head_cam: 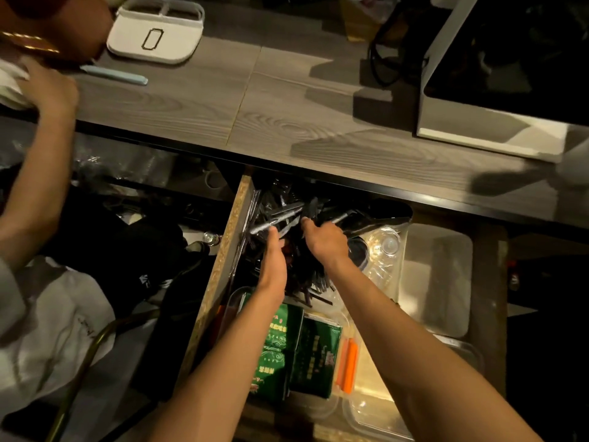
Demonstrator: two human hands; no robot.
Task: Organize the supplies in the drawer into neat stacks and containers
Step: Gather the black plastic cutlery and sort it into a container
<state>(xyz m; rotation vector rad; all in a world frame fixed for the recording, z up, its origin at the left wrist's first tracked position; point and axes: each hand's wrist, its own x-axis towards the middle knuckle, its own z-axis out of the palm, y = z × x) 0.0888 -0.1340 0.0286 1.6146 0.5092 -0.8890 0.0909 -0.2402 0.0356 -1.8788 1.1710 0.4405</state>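
Green packets (287, 352), script unreadable; hands amid wrapped cutlery (287, 215)

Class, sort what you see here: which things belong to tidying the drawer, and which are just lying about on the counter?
Belongs to the job:
left hand
right hand
black wrapped utensils
green packets
clear lidded container
orange clip

Just lying about:
white divided holder
light blue pen
white appliance
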